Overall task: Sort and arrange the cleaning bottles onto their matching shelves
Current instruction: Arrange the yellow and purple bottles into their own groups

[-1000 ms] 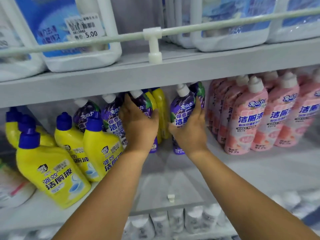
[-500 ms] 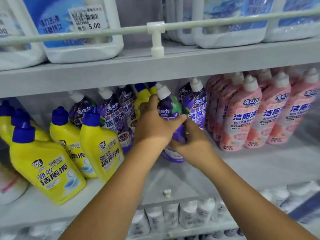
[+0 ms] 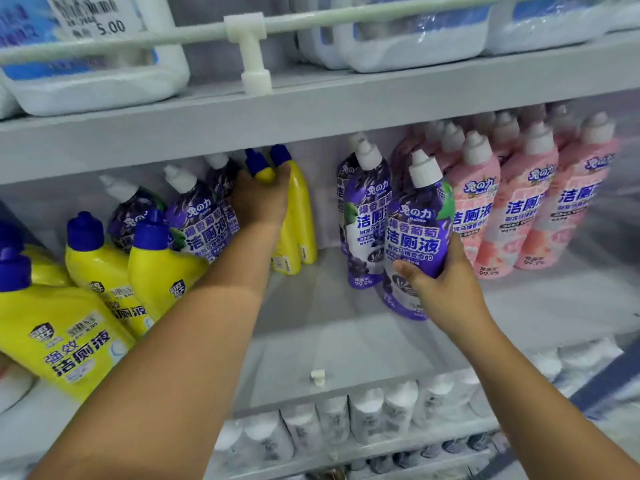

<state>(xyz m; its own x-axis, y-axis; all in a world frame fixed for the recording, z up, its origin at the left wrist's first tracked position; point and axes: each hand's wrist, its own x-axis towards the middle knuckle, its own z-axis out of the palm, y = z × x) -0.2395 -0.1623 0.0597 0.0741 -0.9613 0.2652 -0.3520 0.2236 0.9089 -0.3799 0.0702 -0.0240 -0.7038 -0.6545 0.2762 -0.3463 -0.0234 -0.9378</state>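
The purple bottle (image 3: 417, 233) has swung right and now sits in the right hand (image 3: 438, 289), its grip clamped low, beside the pink bottles (image 3: 502, 209). The left hand (image 3: 261, 199) has moved back, grip around the yellow bottles (image 3: 294, 216) behind: colours separating on the shelf (image 3: 346, 327).

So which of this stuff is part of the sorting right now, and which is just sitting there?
In the job:
- purple bottle, gripped by the right hand
- yellow bottles at the back, held by the left hand
- shelf

Just there:
- pink bottles
- white jugs above
- price tag
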